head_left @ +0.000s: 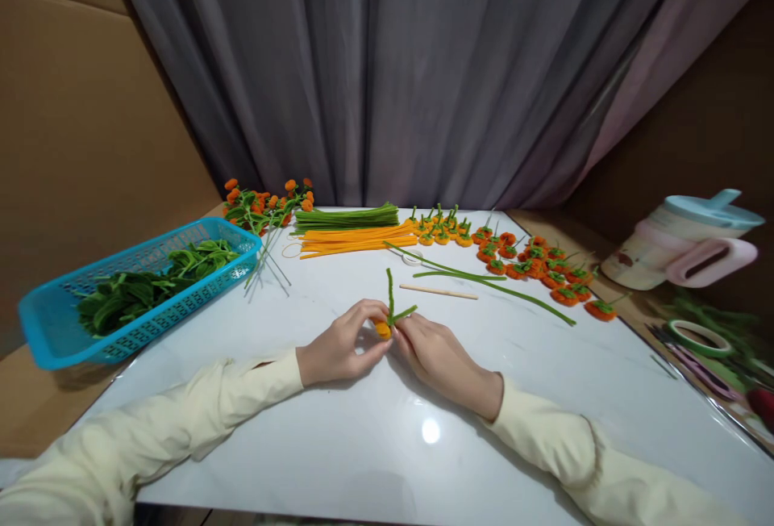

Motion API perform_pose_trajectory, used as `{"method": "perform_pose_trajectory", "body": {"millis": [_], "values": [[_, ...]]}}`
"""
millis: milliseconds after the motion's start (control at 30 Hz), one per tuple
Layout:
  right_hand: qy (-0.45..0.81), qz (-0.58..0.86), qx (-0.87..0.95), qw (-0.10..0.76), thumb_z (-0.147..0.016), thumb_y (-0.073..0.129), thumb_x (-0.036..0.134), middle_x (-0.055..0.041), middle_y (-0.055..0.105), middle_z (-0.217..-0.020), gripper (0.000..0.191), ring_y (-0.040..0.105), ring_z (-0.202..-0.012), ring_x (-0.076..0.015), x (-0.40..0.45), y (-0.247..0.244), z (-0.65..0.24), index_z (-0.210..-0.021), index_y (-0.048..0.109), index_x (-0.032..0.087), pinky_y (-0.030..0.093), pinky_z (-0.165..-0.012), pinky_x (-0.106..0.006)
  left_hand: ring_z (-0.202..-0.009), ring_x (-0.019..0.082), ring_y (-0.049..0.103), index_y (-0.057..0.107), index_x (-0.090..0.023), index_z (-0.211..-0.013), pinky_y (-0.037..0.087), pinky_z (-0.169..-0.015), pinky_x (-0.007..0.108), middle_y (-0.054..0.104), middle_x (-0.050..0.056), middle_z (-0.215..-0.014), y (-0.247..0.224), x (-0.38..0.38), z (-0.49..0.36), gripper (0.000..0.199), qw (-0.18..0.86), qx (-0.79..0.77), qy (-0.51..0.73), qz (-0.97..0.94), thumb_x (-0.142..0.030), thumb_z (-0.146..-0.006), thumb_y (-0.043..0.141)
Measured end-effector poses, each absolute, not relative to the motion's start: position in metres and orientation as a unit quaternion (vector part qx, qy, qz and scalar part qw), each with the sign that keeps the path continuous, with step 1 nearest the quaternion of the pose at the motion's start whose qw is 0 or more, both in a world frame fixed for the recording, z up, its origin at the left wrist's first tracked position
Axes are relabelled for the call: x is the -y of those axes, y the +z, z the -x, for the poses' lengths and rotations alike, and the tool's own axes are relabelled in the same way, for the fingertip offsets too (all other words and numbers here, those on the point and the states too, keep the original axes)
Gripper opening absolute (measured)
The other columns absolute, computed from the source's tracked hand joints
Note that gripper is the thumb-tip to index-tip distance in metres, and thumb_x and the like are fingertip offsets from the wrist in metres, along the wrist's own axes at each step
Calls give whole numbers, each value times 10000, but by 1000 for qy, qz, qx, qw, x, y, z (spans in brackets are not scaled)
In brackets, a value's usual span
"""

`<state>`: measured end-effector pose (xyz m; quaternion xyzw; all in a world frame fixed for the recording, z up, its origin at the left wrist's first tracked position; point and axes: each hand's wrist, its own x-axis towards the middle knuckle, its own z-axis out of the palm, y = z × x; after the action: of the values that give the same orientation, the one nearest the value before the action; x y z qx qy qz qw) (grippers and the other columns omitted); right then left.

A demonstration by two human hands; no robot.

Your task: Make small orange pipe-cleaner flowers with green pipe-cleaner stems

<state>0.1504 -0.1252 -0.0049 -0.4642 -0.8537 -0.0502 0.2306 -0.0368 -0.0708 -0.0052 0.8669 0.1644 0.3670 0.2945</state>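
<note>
Over the middle of the table, my left hand [346, 346] pinches a small yellow pipe-cleaner flower head [383, 331] between thumb and index finger. A green pipe cleaner [390, 294] is bent at the flower, with one end standing up and the other pointing right. My right hand [446, 358] has its fingers closed at the base of the green piece, close against my left fingertips. Its exact grip is partly hidden. Just beyond my hands lie a thin wooden stick [439, 292] and loose green pipe cleaners [523, 295].
Bundles of green pipe cleaners [347, 219] and yellow pipe cleaners [356, 240] lie at the back. Yellow flower heads [443, 237] and orange flower heads [535, 268] spread rightward. A blue basket [45, 348] of green leaves [130, 300] stands left, a lidded cup [647, 248] and tape roll [699, 339] right.
</note>
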Motion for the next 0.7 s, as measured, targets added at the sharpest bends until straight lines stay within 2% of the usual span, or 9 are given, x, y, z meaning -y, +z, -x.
{"method": "perform_pose_trajectory", "body": {"millis": [200,367,500,633,700], "values": [[-182,418,874,168,-910,370,112,-60,554,-707,171,485,-649,-190,121,-8,-154,-815,510,138,338,-541,-293,-885,172,591,507,-153,-1030,472,-800,295,588,65,-940,0,68,29,275,565,-266,334,-706,-346,-839,553],[-249,386,879,128,-909,325,89,-71,542,-712,213,460,-636,-194,123,-4,-153,-839,523,125,334,-529,-311,-523,141,609,503,-112,-1066,511,-548,292,594,3,-662,1,65,29,491,681,-276,246,-632,-455,-745,644],[-256,384,878,126,-907,309,89,-73,537,-697,228,463,-634,-197,125,-2,-153,-871,533,109,339,-525,-309,-505,141,626,516,-103,-1061,515,-541,274,620,9,-625,-1,67,29,529,705,-273,221,-616,-448,-702,694],[-255,378,882,117,-887,327,86,-75,541,-698,214,478,-634,-199,124,-4,-152,-828,529,128,332,-526,-307,-531,134,624,565,-102,-1062,528,-589,286,617,5,-628,-5,70,28,496,684,-285,242,-627,-408,-697,705],[-215,391,886,125,-866,329,73,-81,550,-694,207,487,-631,-203,124,-6,-152,-812,518,138,330,-522,-307,-551,135,621,585,-105,-1070,536,-605,296,633,23,-677,-6,72,27,455,663,-291,258,-640,-371,-715,689]]}}
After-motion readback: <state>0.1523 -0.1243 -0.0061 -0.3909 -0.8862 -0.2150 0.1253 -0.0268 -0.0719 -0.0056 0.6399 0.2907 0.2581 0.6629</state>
